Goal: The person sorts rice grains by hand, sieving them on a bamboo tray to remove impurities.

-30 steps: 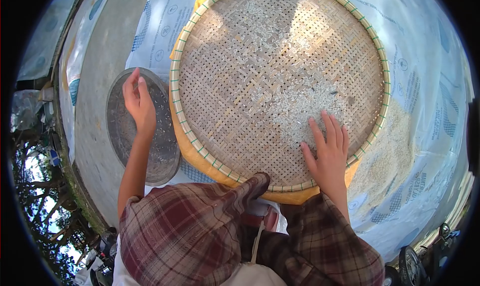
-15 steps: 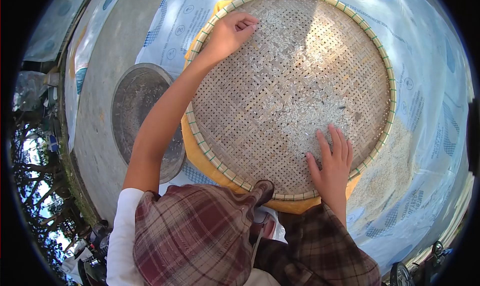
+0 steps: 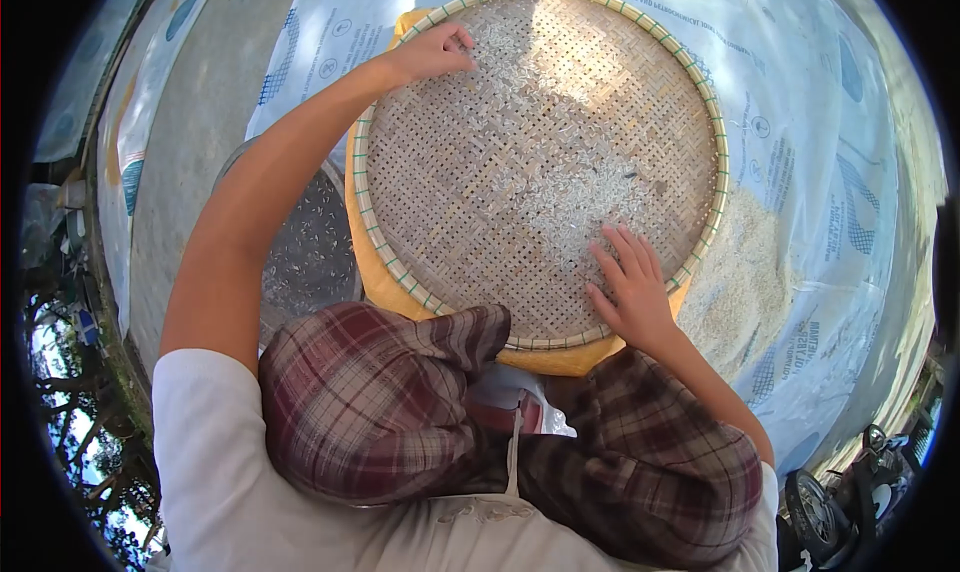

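Observation:
A round woven bamboo winnowing tray point(image 3: 430, 207) with a green-stitched rim lies in front of me. Whitish grains, which look like rice point(image 3: 570, 197), are scattered over it, thickest right of the middle. My left hand point(image 3: 435, 54) is over the tray's upper left edge, its fingers curled in a pinch. Whatever the fingertips hold, if anything, is too small to make out. At the lower right, my right hand point(image 3: 637, 287) rests on the tray beside the grains, fingers stretched out and holding nothing. One small dark bit point(image 3: 630, 175) stands out among the grains.
Yellow material point(image 3: 385, 282) shows beneath the tray. To the left, a dark round pan point(image 3: 315, 257) with scattered grains is partly behind my left arm. A grain pile point(image 3: 745, 282) lies on the printed blue-white sheet point(image 3: 790, 162) at right. A motorbike point(image 3: 820, 512) stands lower right.
The view has shifted, so the tray appears further left and more of my body shows. My left hand stays pinched near the upper left rim; my right hand stays spread by the grains.

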Action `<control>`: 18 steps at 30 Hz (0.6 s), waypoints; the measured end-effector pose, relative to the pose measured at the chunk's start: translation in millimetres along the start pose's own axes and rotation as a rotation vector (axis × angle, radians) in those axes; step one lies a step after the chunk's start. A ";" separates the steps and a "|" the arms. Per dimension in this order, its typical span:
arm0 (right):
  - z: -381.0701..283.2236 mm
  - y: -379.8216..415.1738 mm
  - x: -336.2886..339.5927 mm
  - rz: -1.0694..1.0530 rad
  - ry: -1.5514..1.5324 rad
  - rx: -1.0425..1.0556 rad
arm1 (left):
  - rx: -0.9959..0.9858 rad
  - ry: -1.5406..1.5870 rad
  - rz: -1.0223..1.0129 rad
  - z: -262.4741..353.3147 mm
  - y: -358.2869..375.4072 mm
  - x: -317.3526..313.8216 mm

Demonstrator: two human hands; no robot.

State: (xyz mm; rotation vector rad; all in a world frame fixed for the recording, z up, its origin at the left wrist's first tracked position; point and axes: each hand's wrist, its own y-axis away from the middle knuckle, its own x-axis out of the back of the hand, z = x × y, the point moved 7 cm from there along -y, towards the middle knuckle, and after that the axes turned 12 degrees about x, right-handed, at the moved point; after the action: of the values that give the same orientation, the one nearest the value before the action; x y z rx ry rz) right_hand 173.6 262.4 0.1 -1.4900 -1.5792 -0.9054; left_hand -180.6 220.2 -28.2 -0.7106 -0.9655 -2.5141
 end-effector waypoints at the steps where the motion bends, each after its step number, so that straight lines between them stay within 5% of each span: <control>1: 5.1 5.8 9.3 -0.004 0.009 -0.003 | 0.005 -0.044 -0.008 2.3 1.9 0.0; 4: -2.0 14.8 28.2 -0.205 0.077 0.194 | 0.043 -0.090 -0.078 9.1 1.7 -0.5; 8: 23.9 -8.1 49.4 -0.012 0.259 0.111 | -0.003 -0.065 0.023 -1.3 -0.9 -2.9; 10: 53.2 15.3 69.1 0.378 0.134 -0.211 | -0.096 0.021 0.115 -0.5 10.0 -3.2; 11: 54.5 26.5 59.9 0.377 0.111 -0.223 | -0.081 0.007 0.100 -11.9 8.9 -5.8; 13: 87.6 73.6 45.6 0.595 -0.164 -0.713 | -0.136 0.084 0.169 -27.2 3.9 2.4; 18: 99.4 110.9 -10.6 0.702 -0.672 -0.844 | -0.149 0.328 0.576 -43.1 71.6 21.3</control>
State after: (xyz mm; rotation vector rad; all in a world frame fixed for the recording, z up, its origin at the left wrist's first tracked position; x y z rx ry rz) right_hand 278.5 353.1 -55.3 -2.9325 -0.8960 -0.6889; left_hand -177.1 136.8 -6.7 -0.5018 -0.3881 -2.1050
